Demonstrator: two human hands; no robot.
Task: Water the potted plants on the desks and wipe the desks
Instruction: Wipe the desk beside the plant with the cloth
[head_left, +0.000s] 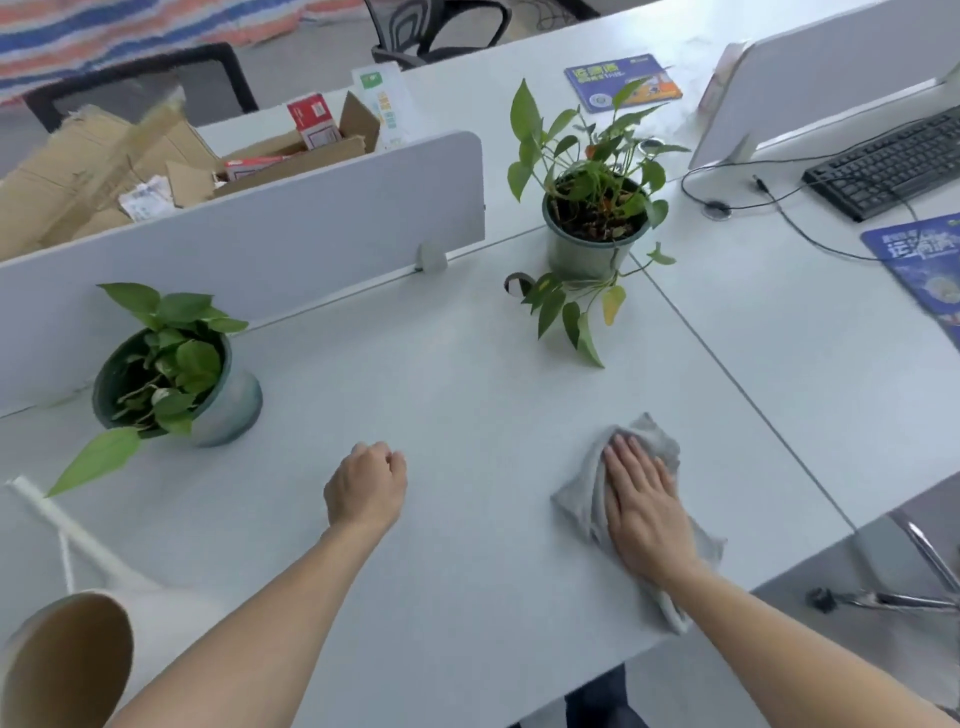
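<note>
Grey cloth is pressed flat on the worktop.
It is covered by the open right hand; the left hand is clenched, empty; printed writing is unreadable.

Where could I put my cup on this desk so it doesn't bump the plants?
The biggest bare patch lies in the middle of the desk, between the left plant pot, the right plant pot and the two hands. The near edge between the arms is bare too. It's crowded by the watering can and under the cloth.
</note>
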